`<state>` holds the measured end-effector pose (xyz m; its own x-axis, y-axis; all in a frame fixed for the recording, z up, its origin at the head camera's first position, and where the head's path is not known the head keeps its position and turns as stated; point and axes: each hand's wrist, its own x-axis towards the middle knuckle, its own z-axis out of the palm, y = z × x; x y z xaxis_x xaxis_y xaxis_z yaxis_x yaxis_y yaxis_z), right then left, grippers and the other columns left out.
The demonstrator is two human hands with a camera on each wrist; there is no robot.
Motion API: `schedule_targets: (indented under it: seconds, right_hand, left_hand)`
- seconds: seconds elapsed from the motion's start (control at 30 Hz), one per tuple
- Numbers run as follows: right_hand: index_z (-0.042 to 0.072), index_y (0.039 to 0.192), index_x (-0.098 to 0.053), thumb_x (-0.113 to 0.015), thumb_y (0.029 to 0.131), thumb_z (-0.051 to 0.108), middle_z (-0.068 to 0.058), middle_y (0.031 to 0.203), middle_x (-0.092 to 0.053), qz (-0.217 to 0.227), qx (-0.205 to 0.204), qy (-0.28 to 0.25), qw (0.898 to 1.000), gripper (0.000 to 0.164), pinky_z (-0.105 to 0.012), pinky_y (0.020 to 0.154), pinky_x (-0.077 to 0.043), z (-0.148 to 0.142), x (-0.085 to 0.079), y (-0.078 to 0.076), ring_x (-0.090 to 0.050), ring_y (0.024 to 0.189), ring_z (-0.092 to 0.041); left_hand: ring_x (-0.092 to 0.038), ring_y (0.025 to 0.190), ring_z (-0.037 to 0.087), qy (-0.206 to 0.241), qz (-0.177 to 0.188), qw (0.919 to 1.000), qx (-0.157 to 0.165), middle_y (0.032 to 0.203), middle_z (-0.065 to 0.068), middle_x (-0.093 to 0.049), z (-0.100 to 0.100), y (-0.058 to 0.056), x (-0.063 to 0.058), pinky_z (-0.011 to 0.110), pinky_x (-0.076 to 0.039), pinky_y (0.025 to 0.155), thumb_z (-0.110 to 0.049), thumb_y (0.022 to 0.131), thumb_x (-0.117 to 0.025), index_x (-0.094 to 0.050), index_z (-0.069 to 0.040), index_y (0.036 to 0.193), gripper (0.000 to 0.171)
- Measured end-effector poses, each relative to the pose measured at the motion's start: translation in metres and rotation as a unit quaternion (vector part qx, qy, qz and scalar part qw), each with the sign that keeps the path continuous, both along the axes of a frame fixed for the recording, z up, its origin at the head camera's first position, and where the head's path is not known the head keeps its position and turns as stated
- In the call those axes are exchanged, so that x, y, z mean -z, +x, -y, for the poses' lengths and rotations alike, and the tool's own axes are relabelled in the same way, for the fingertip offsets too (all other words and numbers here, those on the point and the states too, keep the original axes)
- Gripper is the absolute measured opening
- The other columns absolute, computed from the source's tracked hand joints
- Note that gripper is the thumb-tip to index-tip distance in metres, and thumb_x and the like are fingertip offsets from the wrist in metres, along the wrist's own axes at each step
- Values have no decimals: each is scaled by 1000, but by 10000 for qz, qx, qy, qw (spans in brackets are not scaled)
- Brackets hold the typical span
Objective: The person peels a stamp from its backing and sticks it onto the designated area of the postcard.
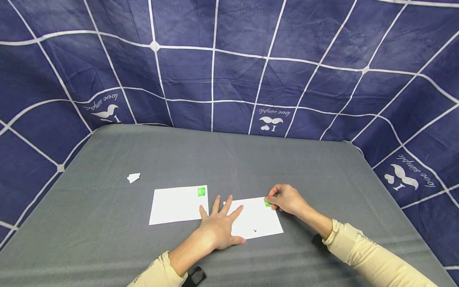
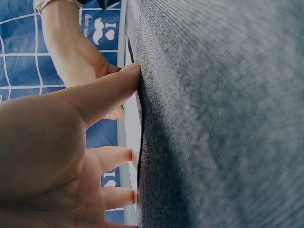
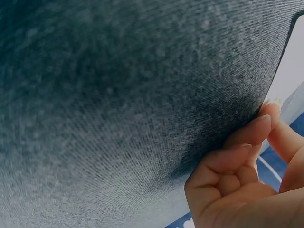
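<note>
Two white envelopes lie side by side on the grey cloth in the head view. My left hand (image 1: 219, 230) rests with spread fingers on the left part of the right envelope (image 1: 256, 220), thumb at its near edge. At that envelope's far right corner, my right hand (image 1: 288, 199) pinches a small green stamp (image 1: 267, 203) between thumb and index finger; the fingertips partly cover it. The right wrist view shows these fingertips (image 3: 270, 114) right at the envelope edge, other fingers curled. The left envelope (image 1: 175, 205) bears a green stamp at its far right corner.
A small torn scrap of white paper (image 1: 134, 177) lies on the grey cloth (image 1: 229, 159), beyond the left envelope. A navy curtain (image 1: 236, 75) with white grid lines hangs around the far and side edges of the surface. A small dark mark shows on the right envelope near its front edge.
</note>
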<state>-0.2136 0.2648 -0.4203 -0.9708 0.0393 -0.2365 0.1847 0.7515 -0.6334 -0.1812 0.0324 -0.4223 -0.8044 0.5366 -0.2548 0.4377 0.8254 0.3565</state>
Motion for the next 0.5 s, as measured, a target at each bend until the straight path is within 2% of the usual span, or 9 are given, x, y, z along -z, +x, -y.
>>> schedule_targets:
  seconds: [0.5]
  right_hand:
    - [5, 83, -59, -71, 86, 15, -1, 58, -61, 177, 63, -122, 9997, 16, -27, 49, -43, -1, 1, -3, -57, 52, -12]
  left_hand:
    - [-17, 139, 41, 34, -69, 10000, 8, 154, 11, -25, 0, 0, 0, 76, -16, 94, -57, 76, -71, -41, -25, 145, 82]
